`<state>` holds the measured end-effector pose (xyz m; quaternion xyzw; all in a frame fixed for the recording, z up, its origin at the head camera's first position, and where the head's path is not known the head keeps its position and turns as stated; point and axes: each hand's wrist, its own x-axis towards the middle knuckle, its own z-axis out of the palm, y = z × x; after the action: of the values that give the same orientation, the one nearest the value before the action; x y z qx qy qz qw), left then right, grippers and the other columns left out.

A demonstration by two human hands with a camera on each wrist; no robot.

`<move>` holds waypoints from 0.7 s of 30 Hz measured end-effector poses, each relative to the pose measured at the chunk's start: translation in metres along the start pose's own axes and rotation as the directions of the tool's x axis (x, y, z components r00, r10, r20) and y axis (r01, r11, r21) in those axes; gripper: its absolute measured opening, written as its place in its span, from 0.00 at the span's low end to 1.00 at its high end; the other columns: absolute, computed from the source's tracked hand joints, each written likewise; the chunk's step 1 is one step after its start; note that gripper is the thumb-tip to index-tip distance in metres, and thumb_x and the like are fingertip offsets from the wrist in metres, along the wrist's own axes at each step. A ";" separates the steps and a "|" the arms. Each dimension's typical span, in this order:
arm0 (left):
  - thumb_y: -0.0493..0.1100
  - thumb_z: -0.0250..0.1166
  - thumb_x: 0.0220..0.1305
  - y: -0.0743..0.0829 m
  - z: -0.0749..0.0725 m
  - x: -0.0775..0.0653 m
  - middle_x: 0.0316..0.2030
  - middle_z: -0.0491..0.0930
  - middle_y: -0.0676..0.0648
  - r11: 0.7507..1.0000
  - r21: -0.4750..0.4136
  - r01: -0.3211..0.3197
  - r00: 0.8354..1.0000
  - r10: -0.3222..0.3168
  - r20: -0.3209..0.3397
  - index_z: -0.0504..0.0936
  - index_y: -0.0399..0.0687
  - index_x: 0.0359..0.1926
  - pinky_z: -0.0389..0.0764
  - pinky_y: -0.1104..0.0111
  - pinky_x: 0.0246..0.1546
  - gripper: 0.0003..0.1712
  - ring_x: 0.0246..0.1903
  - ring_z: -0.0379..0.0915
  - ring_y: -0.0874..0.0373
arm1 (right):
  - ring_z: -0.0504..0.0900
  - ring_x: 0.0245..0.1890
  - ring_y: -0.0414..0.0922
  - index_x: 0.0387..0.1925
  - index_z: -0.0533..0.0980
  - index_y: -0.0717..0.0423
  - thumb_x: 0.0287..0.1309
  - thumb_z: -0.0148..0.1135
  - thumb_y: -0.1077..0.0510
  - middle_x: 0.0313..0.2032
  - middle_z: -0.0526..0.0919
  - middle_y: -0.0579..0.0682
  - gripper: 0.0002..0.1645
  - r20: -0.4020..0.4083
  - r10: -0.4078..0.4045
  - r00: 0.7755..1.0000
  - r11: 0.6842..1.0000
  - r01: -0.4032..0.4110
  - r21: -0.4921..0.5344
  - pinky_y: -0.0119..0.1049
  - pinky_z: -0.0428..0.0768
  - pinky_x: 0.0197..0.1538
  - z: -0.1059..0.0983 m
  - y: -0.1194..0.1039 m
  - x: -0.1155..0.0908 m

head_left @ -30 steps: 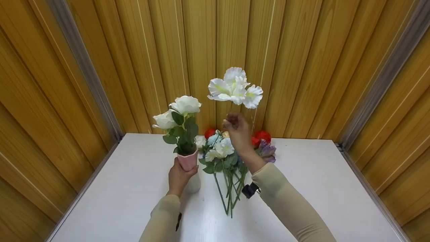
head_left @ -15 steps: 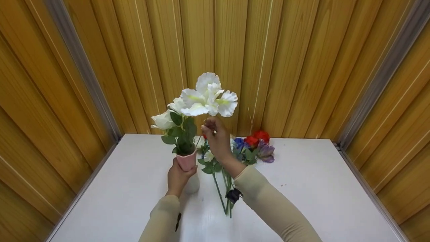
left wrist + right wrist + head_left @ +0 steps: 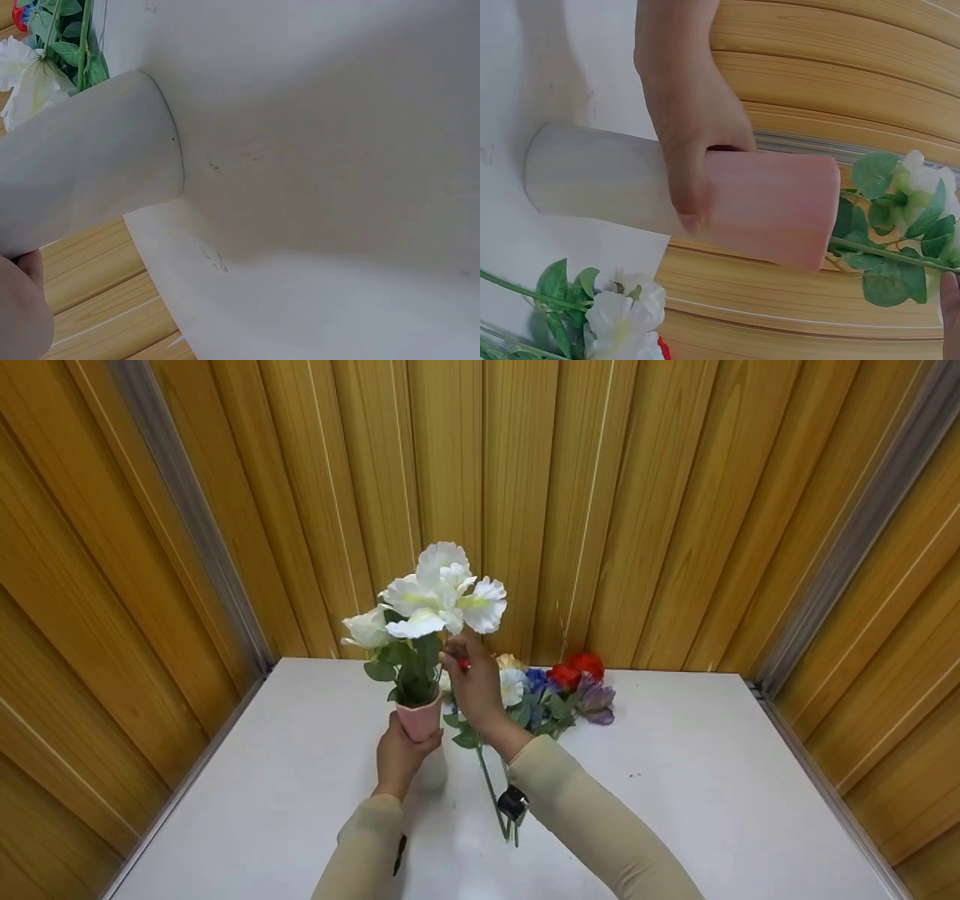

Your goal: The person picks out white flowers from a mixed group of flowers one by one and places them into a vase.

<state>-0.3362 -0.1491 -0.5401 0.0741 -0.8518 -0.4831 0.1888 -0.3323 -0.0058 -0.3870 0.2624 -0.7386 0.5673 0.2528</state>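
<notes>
My left hand [image 3: 403, 755] grips a tall vase [image 3: 776, 202], pink at the top and white below, around its middle. The vase stands upright on the table. White roses [image 3: 367, 628] with green leaves rise from its mouth. My right hand [image 3: 478, 682] is above the rim, at the right side of the leaves, pinching the stem of a white iris [image 3: 444, 598]. In the right wrist view that stem [image 3: 885, 251] runs from the vase's mouth to the fingertips. The iris bloom overlaps one rose in the head view.
On the white table [image 3: 690, 765], right of the vase, lies a pile of artificial flowers: red blooms [image 3: 585, 666], a purple bloom [image 3: 597, 701], blue and white ones, stems towards me. Wood-look panels [image 3: 517, 472] wall in the back and sides.
My right hand has carried the white iris leftward and then down, bringing its stem into the vase's mouth. My left hand has kept its grip on the vase.
</notes>
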 end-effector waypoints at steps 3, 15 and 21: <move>0.50 0.77 0.53 0.000 0.000 0.000 0.56 0.83 0.33 1.000 -0.007 0.006 1.000 -0.006 0.007 0.68 0.36 0.62 0.80 0.47 0.60 0.42 0.54 0.82 0.41 | 0.86 0.43 0.58 0.46 0.73 0.63 0.68 0.60 0.66 0.40 0.84 0.64 0.08 0.004 0.002 1.000 1.000 -0.002 0.008 0.50 0.86 0.49 0.003 0.003 -0.002; 0.49 0.77 0.54 0.002 0.000 0.001 0.57 0.83 0.34 1.000 0.012 0.023 1.000 -0.023 0.015 0.68 0.36 0.63 0.79 0.48 0.61 0.42 0.57 0.81 0.41 | 0.86 0.43 0.57 0.46 0.77 0.67 0.68 0.60 0.65 0.41 0.86 0.64 0.08 0.081 0.062 0.995 0.998 -0.060 -0.034 0.46 0.87 0.46 0.006 0.017 -0.012; 0.50 0.76 0.55 0.002 0.000 0.001 0.60 0.81 0.34 0.998 -0.007 0.057 0.998 -0.057 0.032 0.66 0.37 0.65 0.77 0.47 0.64 0.43 0.59 0.80 0.41 | 0.87 0.40 0.56 0.41 0.78 0.66 0.66 0.61 0.68 0.37 0.86 0.63 0.04 0.110 0.052 0.993 0.997 -0.045 -0.066 0.43 0.87 0.47 0.009 0.030 -0.016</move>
<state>-0.3367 -0.1481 -0.5384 0.0899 -0.8503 -0.4926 0.1619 -0.3413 -0.0063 -0.4204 0.2675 -0.7752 0.5341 0.2053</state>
